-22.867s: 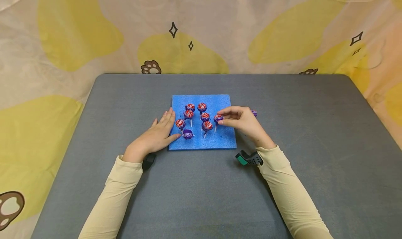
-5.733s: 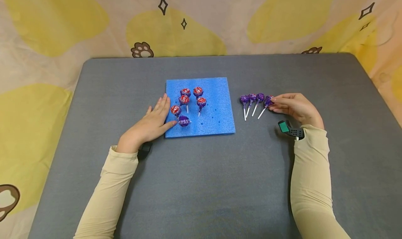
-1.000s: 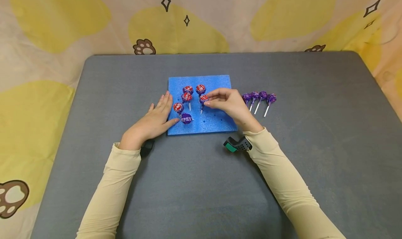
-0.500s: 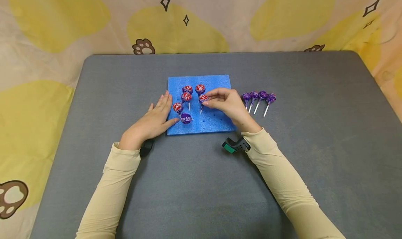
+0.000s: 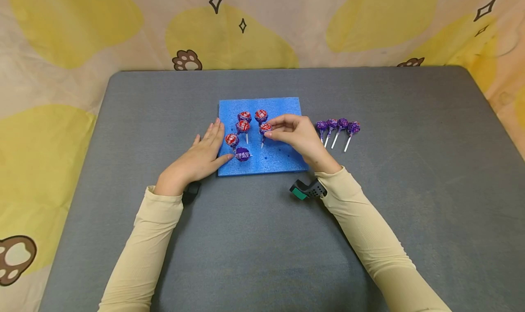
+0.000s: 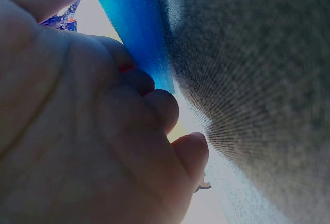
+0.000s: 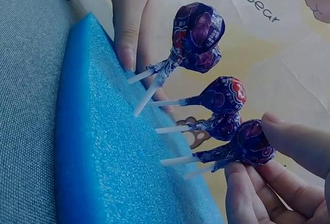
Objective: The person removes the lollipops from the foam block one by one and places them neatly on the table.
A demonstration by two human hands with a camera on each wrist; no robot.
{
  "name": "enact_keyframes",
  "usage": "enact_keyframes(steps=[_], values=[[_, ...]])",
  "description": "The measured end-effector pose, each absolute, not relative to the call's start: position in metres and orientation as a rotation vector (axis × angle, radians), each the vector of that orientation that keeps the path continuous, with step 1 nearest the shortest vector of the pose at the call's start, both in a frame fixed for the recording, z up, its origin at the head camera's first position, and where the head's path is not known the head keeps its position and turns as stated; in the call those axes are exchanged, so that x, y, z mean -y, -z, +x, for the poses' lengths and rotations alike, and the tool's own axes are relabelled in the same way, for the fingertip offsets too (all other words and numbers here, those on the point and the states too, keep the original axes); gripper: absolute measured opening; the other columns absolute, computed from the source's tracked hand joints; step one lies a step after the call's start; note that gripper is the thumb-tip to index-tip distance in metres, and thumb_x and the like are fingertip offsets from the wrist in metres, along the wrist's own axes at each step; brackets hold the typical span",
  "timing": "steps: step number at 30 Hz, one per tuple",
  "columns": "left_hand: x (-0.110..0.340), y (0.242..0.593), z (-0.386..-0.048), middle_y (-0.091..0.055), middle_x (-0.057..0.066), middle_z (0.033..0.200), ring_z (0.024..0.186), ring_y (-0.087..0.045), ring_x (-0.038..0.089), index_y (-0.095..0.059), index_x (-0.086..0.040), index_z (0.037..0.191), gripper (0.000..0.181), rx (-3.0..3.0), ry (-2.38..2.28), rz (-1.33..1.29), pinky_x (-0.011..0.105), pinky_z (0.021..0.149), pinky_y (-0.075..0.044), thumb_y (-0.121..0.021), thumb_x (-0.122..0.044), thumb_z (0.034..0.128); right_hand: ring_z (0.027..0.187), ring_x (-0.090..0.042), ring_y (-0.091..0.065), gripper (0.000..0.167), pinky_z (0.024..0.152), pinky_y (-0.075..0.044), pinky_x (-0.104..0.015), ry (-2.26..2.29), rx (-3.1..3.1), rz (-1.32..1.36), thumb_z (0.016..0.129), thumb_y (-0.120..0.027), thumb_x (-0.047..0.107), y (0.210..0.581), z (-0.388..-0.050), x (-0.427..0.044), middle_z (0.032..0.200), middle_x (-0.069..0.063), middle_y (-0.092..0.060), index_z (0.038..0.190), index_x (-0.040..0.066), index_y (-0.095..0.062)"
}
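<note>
My right hand (image 5: 301,136) pinches one lollipop (image 5: 264,129) above the foam (image 5: 280,165). My left hand (image 5: 196,161) — fingers straight — touches the foam's edge; four lollipops (image 5: 342,123) lie past my right hand.

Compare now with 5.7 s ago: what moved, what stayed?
The right hand let go of the rightmost loose lollipop and moved left to the blue foam block, now pinching a lollipop there. Unchanged: left hand against the block's left edge.
</note>
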State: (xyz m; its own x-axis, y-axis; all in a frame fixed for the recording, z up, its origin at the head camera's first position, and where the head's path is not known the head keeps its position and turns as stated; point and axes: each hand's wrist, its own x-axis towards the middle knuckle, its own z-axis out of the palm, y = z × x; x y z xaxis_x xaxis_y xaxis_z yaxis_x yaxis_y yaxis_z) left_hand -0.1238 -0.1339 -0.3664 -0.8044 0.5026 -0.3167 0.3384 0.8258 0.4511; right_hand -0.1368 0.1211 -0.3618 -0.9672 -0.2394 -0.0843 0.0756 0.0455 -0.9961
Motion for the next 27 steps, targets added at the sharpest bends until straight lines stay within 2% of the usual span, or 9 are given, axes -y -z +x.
enact_keyframes(steps=[27], values=[[0.1339,0.3669,-0.1248,0.018,0.012,0.154,0.142,0.013,0.028,0.008,0.0,0.148,0.079,-2.573,-0.517,0.622,0.056,0.11,0.003,-0.04,-0.039,0.1,0.083,-0.016,-0.068,0.021,0.077,-0.052,-0.029,2.101,-2.075,-0.164,0.08,-0.071,-0.002,0.3553,-0.1356,-0.1271,0.088,-0.007,-0.071,0.101,-0.008,-0.067]])
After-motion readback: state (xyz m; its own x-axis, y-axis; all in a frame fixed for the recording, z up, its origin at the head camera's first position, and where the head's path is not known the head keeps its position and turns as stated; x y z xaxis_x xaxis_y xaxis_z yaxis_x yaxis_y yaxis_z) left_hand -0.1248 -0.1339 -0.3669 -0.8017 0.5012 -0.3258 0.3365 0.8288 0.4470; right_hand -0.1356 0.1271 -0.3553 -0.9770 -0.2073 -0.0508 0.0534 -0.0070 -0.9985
